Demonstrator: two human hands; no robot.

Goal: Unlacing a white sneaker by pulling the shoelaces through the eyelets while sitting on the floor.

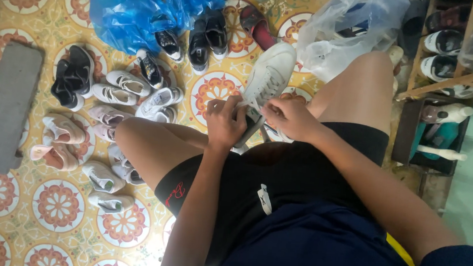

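We count two hands, the left hand (224, 123) and the right hand (290, 118), both on one white sneaker (268, 76) and its lace.

Left of the hands, on the tiled floor (59, 206): roughly fourteen light-coloured shoes (109, 116) in white, grey and pink, the exact number uncertain where they overlap, and one pair of black shoes (72, 77).

Beyond the hands: four dark shoes (199, 41), one red sandal (259, 27), one blue plastic bag (139, 7), one clear plastic bag (348, 28).

Right of the hands: one wooden rack (461, 75) holding at least four shoes.

Far left: one grey slab (6, 106).
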